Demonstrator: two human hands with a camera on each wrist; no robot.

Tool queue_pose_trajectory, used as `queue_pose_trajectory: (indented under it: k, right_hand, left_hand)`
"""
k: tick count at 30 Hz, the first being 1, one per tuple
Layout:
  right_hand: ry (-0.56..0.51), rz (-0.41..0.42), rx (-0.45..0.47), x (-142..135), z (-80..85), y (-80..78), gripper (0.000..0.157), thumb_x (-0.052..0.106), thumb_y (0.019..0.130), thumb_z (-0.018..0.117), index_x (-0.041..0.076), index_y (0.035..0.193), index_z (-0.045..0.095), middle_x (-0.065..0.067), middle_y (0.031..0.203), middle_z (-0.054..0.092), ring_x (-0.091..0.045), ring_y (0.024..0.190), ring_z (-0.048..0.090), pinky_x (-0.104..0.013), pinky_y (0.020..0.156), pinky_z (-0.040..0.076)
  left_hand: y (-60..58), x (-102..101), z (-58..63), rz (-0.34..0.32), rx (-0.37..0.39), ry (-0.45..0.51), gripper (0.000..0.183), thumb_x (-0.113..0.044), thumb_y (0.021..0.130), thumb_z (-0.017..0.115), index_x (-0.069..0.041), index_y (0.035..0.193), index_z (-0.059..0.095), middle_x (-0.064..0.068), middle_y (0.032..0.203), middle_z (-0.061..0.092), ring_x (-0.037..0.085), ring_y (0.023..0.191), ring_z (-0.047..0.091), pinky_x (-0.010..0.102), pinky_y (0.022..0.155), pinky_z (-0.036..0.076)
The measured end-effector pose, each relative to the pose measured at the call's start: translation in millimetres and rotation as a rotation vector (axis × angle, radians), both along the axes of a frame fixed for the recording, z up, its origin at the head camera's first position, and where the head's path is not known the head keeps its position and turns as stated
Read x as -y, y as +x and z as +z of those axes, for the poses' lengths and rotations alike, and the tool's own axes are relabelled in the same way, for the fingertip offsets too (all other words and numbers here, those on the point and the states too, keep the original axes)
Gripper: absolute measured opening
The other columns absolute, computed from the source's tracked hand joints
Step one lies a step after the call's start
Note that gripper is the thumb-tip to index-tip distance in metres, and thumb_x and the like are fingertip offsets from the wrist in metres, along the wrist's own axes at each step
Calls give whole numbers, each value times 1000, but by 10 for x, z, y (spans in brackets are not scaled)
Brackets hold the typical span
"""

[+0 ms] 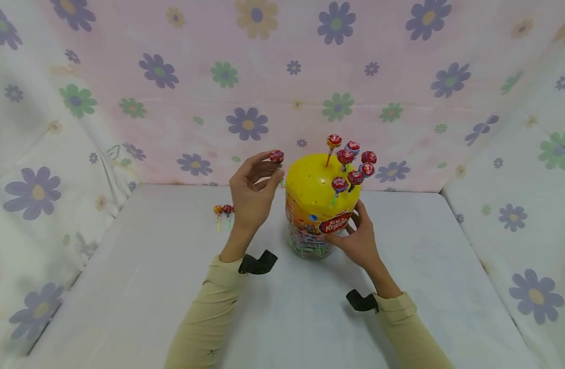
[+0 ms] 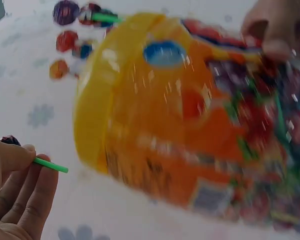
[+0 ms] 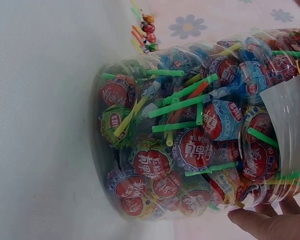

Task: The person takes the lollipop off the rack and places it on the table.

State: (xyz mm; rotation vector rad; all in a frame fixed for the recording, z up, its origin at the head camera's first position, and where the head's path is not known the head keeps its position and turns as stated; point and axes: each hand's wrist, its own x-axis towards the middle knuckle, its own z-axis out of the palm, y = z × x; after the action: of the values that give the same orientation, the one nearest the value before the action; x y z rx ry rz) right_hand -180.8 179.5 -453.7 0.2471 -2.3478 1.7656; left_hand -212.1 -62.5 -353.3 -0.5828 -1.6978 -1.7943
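Note:
My left hand (image 1: 251, 197) is raised just left of the jar's lid and pinches a red-wrapped lollipop (image 1: 276, 156). In the left wrist view its green stick (image 2: 51, 165) sticks out past the fingertips toward the jar. The big clear candy jar (image 1: 305, 225) stands upright under a domed yellow lid (image 1: 310, 179) with small holes. My right hand (image 1: 359, 240) grips the jar's right side, thumb across the front below the red label. Several lollipops (image 1: 344, 157) stand by their sticks in the lid, mostly on its right half. Through the clear wall, many wrapped lollipops (image 3: 195, 149) show inside.
Left of the jar, a few loose lollipops (image 1: 218, 210) lie in a row on the white tabletop (image 1: 171, 287), partly hidden by my left hand. Flower-patterned cloth (image 1: 264, 77) hangs behind and at both sides of the table.

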Motion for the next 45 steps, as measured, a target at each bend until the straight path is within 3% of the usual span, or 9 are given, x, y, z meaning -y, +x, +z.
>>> queue_pose_trajectory:
  k: [3, 10, 21, 23, 24, 30, 31, 38, 45]
  right_hand:
    - [-8, 6, 2, 4, 35, 7, 95, 0, 80, 85, 13, 157, 31, -15, 152, 41, -40, 140, 44, -59, 111, 42]
    - [7, 22, -2, 89, 340, 163, 90, -4, 80, 82, 1, 154, 30, -23, 149, 41, -44, 137, 46, -60, 110, 43]
    - [-8, 16, 15, 86, 331, 166, 90, -2, 80, 83, 3, 154, 32, -22, 149, 41, -44, 138, 45, -60, 111, 42]
    - [-12, 12, 18, 70, 309, 153, 90, -2, 80, 83, 4, 154, 32, -21, 149, 41, -43, 138, 45, -59, 111, 42]
    - [-13, 10, 13, 51, 261, 129, 90, -1, 80, 84, 6, 154, 32, -19, 149, 41, -42, 138, 45, -59, 111, 43]
    - [-4, 16, 12, 58, 290, 126, 90, -1, 81, 83, 6, 154, 32, -20, 149, 41, -42, 138, 45, -59, 111, 42]
    - [-2, 17, 18, 75, 340, 146, 89, -2, 81, 83, 4, 154, 32, -21, 149, 40, -44, 138, 45, -60, 111, 42]
    - [2, 21, 23, 78, 350, 142, 90, -2, 81, 83, 5, 155, 31, -21, 150, 40, -43, 138, 45, -59, 111, 42]
    - [6, 16, 39, 86, 358, 177, 90, -1, 81, 83, 4, 154, 31, -22, 150, 41, -44, 140, 43, -60, 111, 42]
  left_hand:
    - [-43, 195, -143, 29, 55, -1, 39, 5, 88, 74, 6, 126, 65, 25, 105, 71, 14, 87, 72, 26, 77, 62]
    - [-132, 641, -516, 113, 187, -27, 40, 9, 86, 74, 8, 125, 65, 32, 103, 70, 6, 81, 71, 17, 70, 60]
    - [-100, 1385, -1078, 278, 498, -209, 35, 5, 90, 71, 8, 125, 65, 31, 104, 70, -1, 72, 65, 11, 65, 57]
    - [-115, 1463, -1152, 295, 556, -243, 36, 3, 91, 71, 8, 126, 64, 32, 106, 70, 4, 75, 69, 11, 64, 56]
    - [-122, 1491, -1181, 301, 586, -258, 37, 2, 91, 71, 8, 127, 64, 32, 107, 70, 10, 77, 71, 10, 64, 56]
    - [-191, 1597, -1326, 330, 725, -331, 41, -4, 93, 70, 8, 131, 61, 31, 112, 70, 9, 79, 70, 9, 63, 55]
    - [-210, 1608, -1344, 337, 732, -345, 40, -4, 93, 71, 8, 131, 61, 31, 112, 70, 7, 78, 70, 9, 62, 54]
    - [-327, 1664, -1444, 402, 738, -450, 38, -2, 90, 71, 12, 124, 64, 32, 106, 72, 38, 91, 74, 5, 58, 45]
    - [-366, 1693, -1476, 420, 759, -512, 37, -2, 88, 70, 12, 122, 65, 31, 104, 72, 39, 91, 73, 8, 57, 43]
